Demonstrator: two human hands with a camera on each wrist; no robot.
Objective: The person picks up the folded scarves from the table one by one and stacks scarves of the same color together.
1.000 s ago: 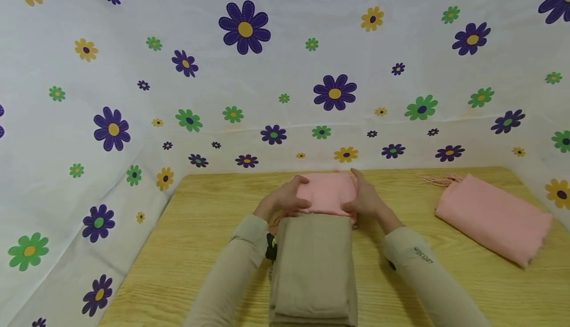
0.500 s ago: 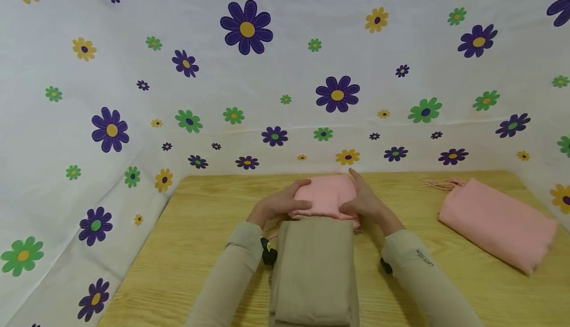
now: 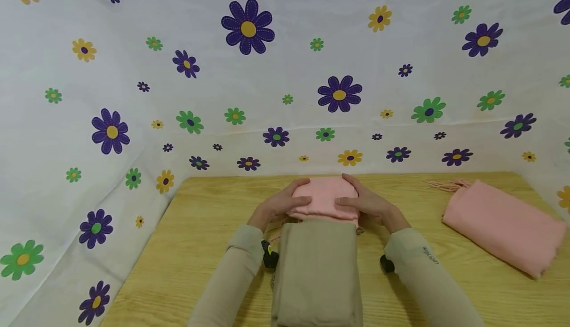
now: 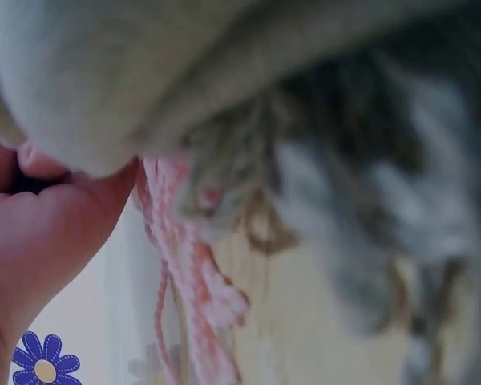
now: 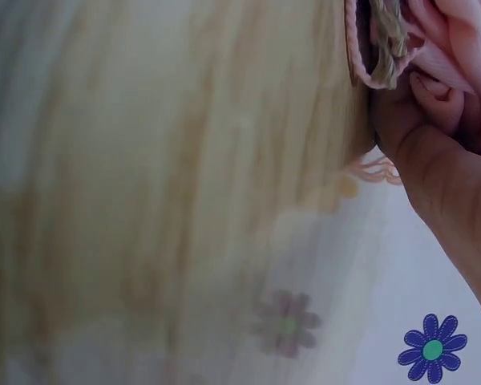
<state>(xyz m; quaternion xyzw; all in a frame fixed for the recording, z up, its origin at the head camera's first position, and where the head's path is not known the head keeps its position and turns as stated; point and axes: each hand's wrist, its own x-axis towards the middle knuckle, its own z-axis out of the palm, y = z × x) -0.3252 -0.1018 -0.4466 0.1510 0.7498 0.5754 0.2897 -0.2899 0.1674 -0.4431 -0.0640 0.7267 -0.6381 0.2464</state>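
Observation:
A folded pink scarf (image 3: 327,191) lies at the back middle of the table, just beyond a folded beige scarf (image 3: 318,277) with a knotted fringe. My left hand (image 3: 279,203) grips the pink scarf's left end, thumb on the near side and fingers over the far edge. At its right end my right hand (image 3: 371,204) holds it the same way, thumb pressed on the top. Pink fringe strands (image 4: 200,297) hang below the left hand in the left wrist view. In the right wrist view, pink folds (image 5: 457,40) bunch above the right hand (image 5: 449,176).
Another folded pink scarf (image 3: 503,228) with a fringe lies on the right of the wooden table (image 3: 191,248). A white cloth (image 3: 285,65) printed with flowers hangs close behind the table's back edge and along both sides.
The hands have squeezed and shifted the pink scarf slightly toward me. The right thumb has slid inward across its top. The head view has moved a little, and the other scarves lie as before.

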